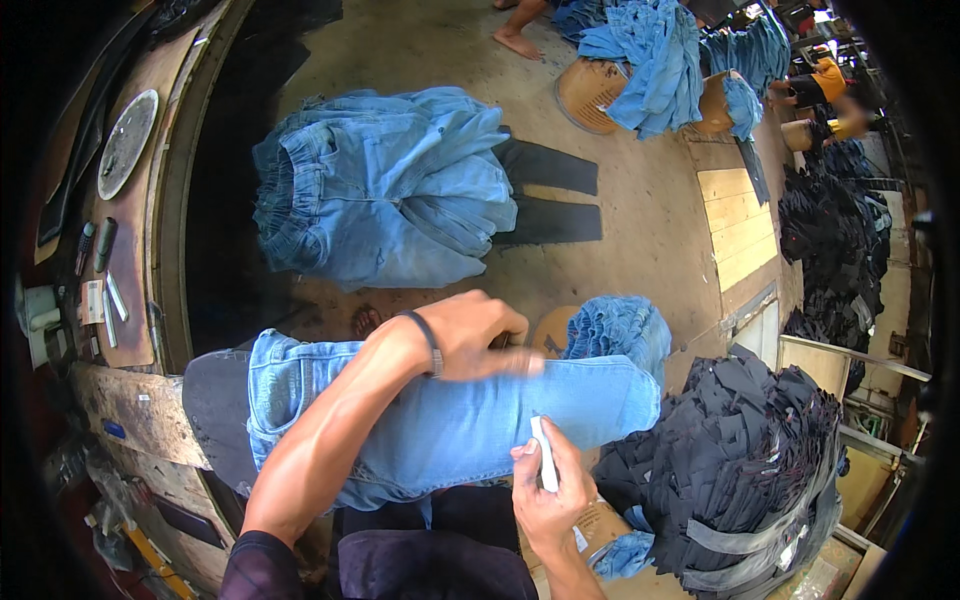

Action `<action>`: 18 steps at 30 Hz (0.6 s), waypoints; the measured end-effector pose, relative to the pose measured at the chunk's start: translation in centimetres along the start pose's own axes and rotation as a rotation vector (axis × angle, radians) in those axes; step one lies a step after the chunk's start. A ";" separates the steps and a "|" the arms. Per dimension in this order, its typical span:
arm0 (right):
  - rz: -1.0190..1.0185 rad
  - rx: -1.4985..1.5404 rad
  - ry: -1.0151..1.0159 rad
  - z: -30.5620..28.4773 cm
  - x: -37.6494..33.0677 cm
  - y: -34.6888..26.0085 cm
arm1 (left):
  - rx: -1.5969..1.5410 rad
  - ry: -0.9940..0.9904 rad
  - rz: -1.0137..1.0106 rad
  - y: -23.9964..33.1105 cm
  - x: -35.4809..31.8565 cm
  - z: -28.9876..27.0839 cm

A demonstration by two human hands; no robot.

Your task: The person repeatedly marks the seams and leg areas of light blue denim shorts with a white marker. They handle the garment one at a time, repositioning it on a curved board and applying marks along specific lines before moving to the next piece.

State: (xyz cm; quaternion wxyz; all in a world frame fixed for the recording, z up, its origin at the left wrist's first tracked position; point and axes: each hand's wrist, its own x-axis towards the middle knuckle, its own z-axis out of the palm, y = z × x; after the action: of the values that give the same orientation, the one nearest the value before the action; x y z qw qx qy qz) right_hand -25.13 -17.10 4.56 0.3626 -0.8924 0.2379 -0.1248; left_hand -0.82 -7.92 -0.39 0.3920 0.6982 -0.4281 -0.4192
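Right hand (pixel 548 490) pinches a white chalk stick (pixel 543 453) upright, tip touching the jeans (pixel 450 415). Left hand (pixel 472 333) lies flat on them, fingers pressed together, pointing right. The jeans lie across the lap, long axis left to right, waistband left, hem right, beside a stack of dark cloth (pixel 745 470).

A tall stack of black cloth (pixel 745 470) blocks the way at four o'clock, and bare floor (pixel 650 200) lies open at one o'clock.

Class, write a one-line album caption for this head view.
Left hand flattens light-blue jeans while right hand holds white chalk.
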 end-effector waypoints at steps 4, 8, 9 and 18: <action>-0.161 -0.136 -0.036 0.5 0.4 -0.2 | 0.043 -0.058 0.038 0.0 -1.0 -0.1; -0.212 -0.161 -0.039 1.5 2.0 0.0 | 0.055 0.058 0.097 -0.6 -0.7 0.1; -0.229 -0.157 -0.035 1.7 2.5 0.1 | 0.053 0.093 0.116 -0.8 -0.5 0.2; -0.187 -0.147 -0.122 0.6 1.2 -0.4 | -0.003 0.089 0.131 -1.3 0.0 0.2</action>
State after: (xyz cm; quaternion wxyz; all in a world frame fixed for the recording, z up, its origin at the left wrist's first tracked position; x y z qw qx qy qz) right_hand -23.75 -17.08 4.43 0.2967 -0.9408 0.1397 -0.0860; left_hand -0.70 -7.51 -1.67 0.4382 0.6860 -0.4544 -0.3618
